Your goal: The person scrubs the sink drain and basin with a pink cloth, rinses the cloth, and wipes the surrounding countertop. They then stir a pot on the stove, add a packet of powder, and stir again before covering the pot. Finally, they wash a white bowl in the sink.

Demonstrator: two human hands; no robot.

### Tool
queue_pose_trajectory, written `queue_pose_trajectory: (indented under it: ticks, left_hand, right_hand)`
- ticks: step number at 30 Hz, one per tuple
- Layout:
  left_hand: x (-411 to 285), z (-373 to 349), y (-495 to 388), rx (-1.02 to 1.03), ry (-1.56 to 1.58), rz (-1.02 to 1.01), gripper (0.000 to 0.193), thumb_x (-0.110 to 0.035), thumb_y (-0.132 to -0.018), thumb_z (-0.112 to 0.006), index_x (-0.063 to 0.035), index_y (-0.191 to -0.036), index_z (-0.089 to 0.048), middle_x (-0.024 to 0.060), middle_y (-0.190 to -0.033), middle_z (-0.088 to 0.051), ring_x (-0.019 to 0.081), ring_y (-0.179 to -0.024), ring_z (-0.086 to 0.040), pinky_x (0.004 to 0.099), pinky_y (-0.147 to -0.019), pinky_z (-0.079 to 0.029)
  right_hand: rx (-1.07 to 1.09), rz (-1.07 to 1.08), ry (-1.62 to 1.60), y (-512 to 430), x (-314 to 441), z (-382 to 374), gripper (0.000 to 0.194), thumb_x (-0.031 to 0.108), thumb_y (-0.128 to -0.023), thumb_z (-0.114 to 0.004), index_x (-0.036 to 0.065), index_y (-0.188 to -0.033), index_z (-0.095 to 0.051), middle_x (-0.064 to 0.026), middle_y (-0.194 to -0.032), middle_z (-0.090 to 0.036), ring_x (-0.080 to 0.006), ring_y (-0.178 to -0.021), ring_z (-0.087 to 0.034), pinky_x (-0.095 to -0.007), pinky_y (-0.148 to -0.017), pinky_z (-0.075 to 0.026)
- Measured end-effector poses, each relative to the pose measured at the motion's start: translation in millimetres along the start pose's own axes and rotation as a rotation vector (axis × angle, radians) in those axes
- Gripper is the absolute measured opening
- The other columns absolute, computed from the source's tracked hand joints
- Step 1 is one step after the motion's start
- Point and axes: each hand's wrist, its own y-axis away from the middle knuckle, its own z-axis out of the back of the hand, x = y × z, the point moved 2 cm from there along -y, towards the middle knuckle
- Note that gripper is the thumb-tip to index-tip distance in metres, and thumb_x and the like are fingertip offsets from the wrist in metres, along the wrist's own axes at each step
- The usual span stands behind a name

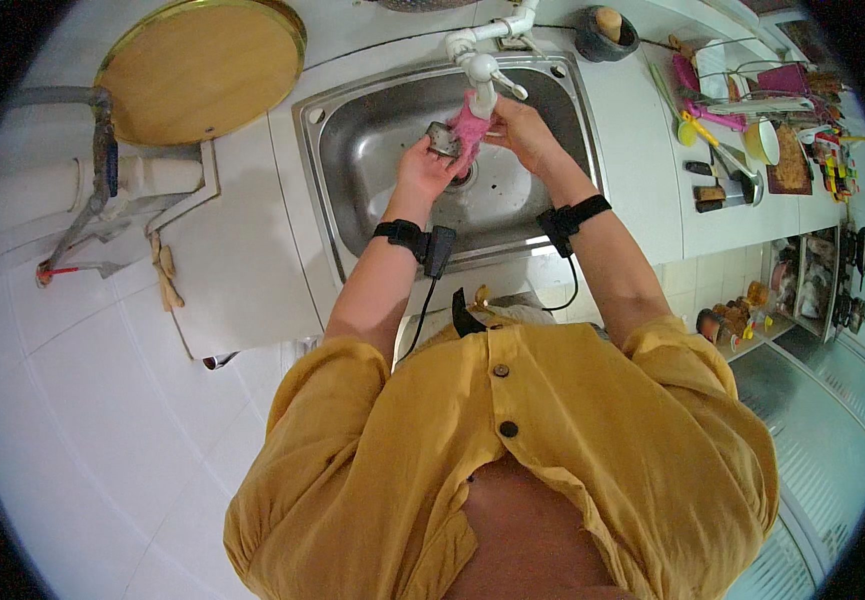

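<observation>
Over the stainless steel sink [383,184], my left hand [426,171] holds a small perforated metal cup [443,140], which looks like a sink strainer. A pink cloth or net [471,133] hangs directly below the spout of the white tap [483,90], beside the cup. The fingers of my right hand [524,133] grip the cloth from its right side, close to the spout; some fingertips are hidden behind it. Below the cloth, the drain [464,178] is partly visible. Dark bits are scattered over the sink bottom.
Left of the sink leans a large round tray [203,71]. A dark stone mortar [606,34] with a pestle stands at the back right. On the right counter lie knives [710,196], a ladle [755,184], a yellow-green bowl [762,141] and a crowded dish rack [751,82].
</observation>
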Motion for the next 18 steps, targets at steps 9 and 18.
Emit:
queue_pose_trajectory:
  ticks: [9,18]
  left_hand:
    - [28.5,-42.7,3.6,0.02,-0.605,-0.245,0.021,-0.023,-0.101,-0.045,-0.0069,-0.107,-0.057,0.0045,-0.105,-0.061,0.0156,-0.087,-0.057,0.0367,-0.081,-0.054]
    - [22.4,-42.1,12.6,0.194,-0.44,-0.151,0.021,-0.011,-0.097,-0.051,-0.0012,-0.115,-0.054,0.0091,-0.11,-0.061,0.0248,-0.104,-0.059,0.0489,-0.092,-0.05]
  right_hand:
    - [-0.098,0.929,1.047,9.0,-19.4,-22.3,0.043,0.038,-0.098,-0.042,0.003,-0.11,-0.064,-0.0203,-0.096,-0.066,-0.0349,-0.095,-0.063,-0.0403,-0.083,-0.047]
    - [0.039,-0.176,-0.393,-20.6,-29.7,19.5,0.027,0.031,-0.098,-0.051,0.01,-0.113,-0.061,-0.0001,-0.083,-0.058,-0.013,-0.072,-0.054,-0.0332,-0.076,-0.052]
